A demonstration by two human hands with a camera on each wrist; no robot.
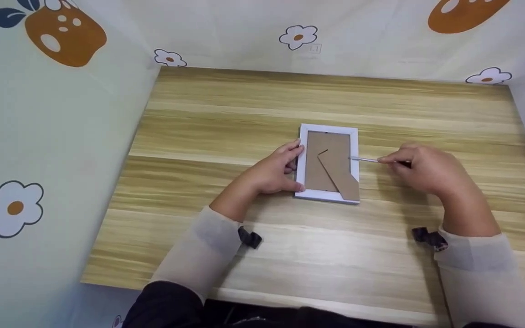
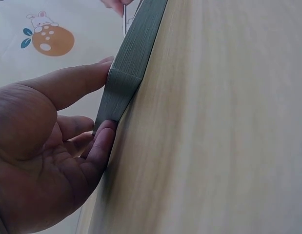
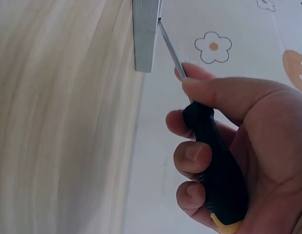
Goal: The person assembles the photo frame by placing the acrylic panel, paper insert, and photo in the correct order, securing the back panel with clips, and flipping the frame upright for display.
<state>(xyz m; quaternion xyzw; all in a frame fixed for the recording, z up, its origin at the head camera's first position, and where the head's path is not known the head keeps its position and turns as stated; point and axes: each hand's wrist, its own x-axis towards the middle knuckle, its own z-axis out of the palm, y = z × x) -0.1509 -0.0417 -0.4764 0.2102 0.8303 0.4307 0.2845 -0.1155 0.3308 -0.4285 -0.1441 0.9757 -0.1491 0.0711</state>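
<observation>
A white-edged picture frame [image 1: 321, 195] lies face down on the table, its brown backing board [image 1: 335, 141] upward and a brown stand flap [image 1: 350, 190] at its lower right. My left hand [image 1: 274, 174] grips its left edge, thumb at the lower-left corner and fingers along the side. In my right hand [image 1: 431, 169] is a screwdriver with a black and yellow handle [image 3: 220, 170]; thumb and forefinger pinch near the shaft [image 3: 171, 51]. The tip meets the inner right edge of the frame, beside the backing. Small dark marks show at the backing's top and bottom edges.
The wood-grain table [image 1: 226, 105] extends around the frame on all sides. Pale wall sheets [image 1: 235, 32] printed with flowers and oranges stand along its back and sides. Dark straps [image 1: 249, 238] sit at both wrists over beige sleeves.
</observation>
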